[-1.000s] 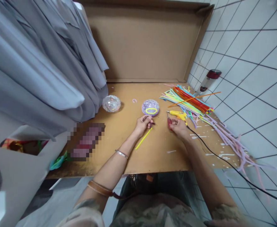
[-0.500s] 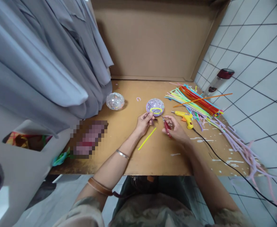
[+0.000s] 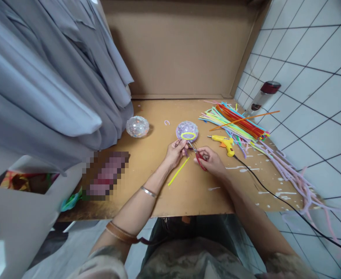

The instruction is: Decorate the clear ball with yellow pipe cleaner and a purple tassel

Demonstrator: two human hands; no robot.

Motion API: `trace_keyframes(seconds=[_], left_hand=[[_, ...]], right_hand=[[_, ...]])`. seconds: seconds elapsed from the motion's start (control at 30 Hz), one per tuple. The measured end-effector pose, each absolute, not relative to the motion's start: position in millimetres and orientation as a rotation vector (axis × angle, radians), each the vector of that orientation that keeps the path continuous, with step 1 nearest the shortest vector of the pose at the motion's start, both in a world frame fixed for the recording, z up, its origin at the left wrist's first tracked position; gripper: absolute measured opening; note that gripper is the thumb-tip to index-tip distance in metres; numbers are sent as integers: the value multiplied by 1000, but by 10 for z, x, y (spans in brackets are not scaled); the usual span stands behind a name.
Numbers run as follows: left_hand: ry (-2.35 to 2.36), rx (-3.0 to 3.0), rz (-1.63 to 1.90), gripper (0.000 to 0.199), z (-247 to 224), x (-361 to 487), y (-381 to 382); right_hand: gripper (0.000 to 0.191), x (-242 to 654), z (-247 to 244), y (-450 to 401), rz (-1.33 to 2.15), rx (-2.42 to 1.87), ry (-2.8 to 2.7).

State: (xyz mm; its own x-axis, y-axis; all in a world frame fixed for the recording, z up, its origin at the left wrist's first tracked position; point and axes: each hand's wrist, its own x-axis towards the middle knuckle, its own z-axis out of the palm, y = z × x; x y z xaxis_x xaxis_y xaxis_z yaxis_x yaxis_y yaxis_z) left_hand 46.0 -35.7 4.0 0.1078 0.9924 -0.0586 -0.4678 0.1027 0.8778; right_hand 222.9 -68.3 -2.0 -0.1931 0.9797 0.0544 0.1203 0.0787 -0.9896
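My left hand [image 3: 175, 152] is closed in a pinch on a thin purple pipe cleaner [image 3: 187, 152], whose end hangs below the fingertips. Red-handled scissors [image 3: 200, 160] are gripped in my right hand [image 3: 211, 162], their blades pointing up and left beside my left fingertips. Just beyond the fingers sits a clear ball [image 3: 187, 128] with purple showing in it. A yellow pipe-cleaner ring [image 3: 188, 136] shows against its near side. On the table nearer my body lies a straight yellow pipe cleaner [image 3: 178, 171], apart from both hands.
A yellow glue gun [image 3: 224, 144] lies right of my right hand, its black cord [image 3: 263, 189] trailing off right. Behind it is a pile of coloured pipe cleaners [image 3: 240, 122] near a bottle [image 3: 263, 97]. Another clear ball [image 3: 137, 126] and a small pink curl [image 3: 167, 123] lie left.
My right hand has brought the scissors left, so the blades now reach my left fingertips. My left hand keeps its pinch. The whole view has shifted slightly.
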Motion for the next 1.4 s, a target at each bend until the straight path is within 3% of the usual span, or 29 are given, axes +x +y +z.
trace_keyframes(seconds=[0.63, 1.07, 1.4], left_hand=[[749, 885, 1125, 62, -5, 485, -369], [816, 947, 1203, 56, -61, 513, -366], [824, 858, 1207, 55, -67, 558, -383]], right_hand=[[47, 2240, -143, -618, 1249, -1169, -1427], [36, 2276, -161, -640, 1015, -1183, -1645], [39, 2238, -175, -635, 1125, -1145, -1562]])
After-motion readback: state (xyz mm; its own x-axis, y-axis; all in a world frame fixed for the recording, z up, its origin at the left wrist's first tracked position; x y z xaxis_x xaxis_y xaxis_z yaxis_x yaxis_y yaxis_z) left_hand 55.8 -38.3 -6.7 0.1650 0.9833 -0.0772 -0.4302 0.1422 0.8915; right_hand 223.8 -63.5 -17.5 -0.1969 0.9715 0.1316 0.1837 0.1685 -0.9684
